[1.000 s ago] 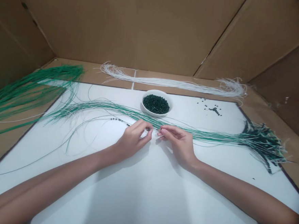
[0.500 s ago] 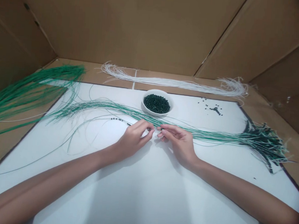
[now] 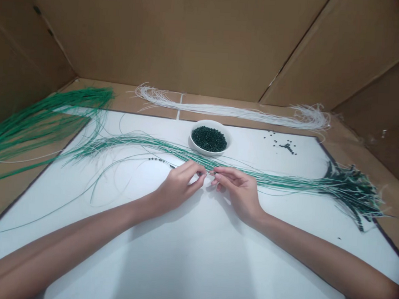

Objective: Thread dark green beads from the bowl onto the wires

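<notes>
My left hand (image 3: pixel 178 186) is closed in a pinch on a thin strand strung with dark green beads (image 3: pixel 157 159). The strand trails away to the left from behind my fingers. Facing it, my right hand (image 3: pixel 242 193) pinches thumb against forefinger by the strand's pale tip; what lies between those fingertips is too small to make out. Just behind both hands a long bundle of green and white strands (image 3: pixel 286 180) runs across the white board (image 3: pixel 185 258). A white bowl (image 3: pixel 227 144) full of dark green beads (image 3: pixel 209 139) stands beyond the bundle.
Loose dark beads (image 3: pixel 288 148) lie scattered at the back right. The bundle's beaded ends (image 3: pixel 352 192) spread out at the right edge. White strands (image 3: pixel 236 111) lie along the back, and green strands (image 3: pixel 51 116) fan out at the left. Cardboard walls (image 3: pixel 176 38) enclose the board.
Both hands hold nearly the same place. The dark bead seen at my right fingertips half a second ago is now less visible.
</notes>
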Available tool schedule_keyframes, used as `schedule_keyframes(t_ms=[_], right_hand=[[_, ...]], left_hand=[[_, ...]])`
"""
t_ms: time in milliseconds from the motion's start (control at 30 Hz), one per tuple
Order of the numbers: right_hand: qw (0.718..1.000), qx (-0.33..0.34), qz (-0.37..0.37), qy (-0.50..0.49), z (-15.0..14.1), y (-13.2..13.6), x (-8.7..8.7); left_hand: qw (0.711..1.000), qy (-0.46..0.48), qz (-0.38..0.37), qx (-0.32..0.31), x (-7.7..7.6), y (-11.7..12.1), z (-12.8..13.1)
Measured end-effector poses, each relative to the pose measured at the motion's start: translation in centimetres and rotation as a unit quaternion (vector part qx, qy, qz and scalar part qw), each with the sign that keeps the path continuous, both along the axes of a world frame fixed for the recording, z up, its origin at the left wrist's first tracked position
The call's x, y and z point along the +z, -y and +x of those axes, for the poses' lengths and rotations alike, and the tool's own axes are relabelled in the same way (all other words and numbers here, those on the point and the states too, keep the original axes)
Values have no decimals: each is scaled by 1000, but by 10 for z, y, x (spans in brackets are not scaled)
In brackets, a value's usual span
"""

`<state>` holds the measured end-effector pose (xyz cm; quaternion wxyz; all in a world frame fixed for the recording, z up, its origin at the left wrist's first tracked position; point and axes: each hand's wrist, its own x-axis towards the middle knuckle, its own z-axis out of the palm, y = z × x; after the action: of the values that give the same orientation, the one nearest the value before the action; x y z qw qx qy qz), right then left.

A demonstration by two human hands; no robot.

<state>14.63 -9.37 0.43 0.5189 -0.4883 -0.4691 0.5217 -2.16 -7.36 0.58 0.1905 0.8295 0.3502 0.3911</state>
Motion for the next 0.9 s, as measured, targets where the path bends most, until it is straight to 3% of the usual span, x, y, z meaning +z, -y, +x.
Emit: schedule_keyframes(t_ms=[900], right_hand=[[999,1,-2,37,1,1,3]], left_hand=[[1000,-13,4,-7,0,1,0]])
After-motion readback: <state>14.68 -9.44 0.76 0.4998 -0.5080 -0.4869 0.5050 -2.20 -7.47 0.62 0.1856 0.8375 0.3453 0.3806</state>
